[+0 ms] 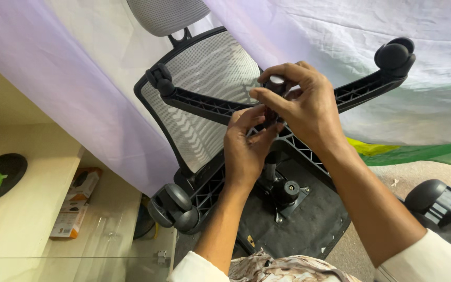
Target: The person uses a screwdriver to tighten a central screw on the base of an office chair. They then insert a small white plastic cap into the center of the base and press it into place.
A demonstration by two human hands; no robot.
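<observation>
Your left hand [246, 146] steadies the chair base [288, 141] hub while your right hand [301, 102], at 12 o'clock, pinches a dark caster [276, 83].

Matt black ribbed plastic chair base [210, 107], glossy plastic casters [395, 55], grey woven mesh backrest [204, 78], crinkled cloth sheet [366, 31].
</observation>
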